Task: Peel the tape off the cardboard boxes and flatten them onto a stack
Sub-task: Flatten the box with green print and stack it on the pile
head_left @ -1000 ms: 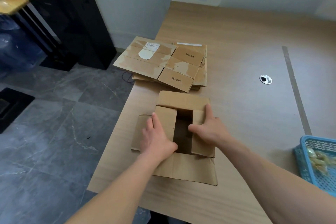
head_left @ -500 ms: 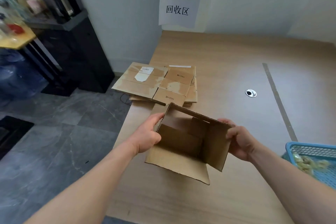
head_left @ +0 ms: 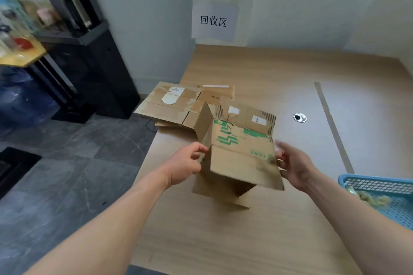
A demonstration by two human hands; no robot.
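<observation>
Our left hand (head_left: 187,163), just left of the frame's centre, curls its fingers and thumb round the left edge of the cardboard box (head_left: 242,158), where a side flap stands up. Our right hand (head_left: 295,165) is at the box's right edge with its fingers spread. It is blurred, so we cannot tell whether it pinches the wall or only presses against it.

The box sits between our hands at mid-frame, lifted and tilted, with green print on the panel facing us and flaps hanging open at top and bottom. We cannot tell whether its lowest flap touches the desk (head_left: 290,225).

We judge it empty and light. The corrugated panels should be stiff across their faces but fold easily at the creases, and the dry paper skin should not slip. The flaps swing freely, so they are poor places to hold. We think the better grip is on two opposite corner creases, which lets the walls shear flat. The torn patches near the labels look weak.

The stack (head_left: 174,107) of flattened boxes lies above and left of the box, at the desk's edge. A blue basket (head_left: 377,185) sits at the right border.
</observation>
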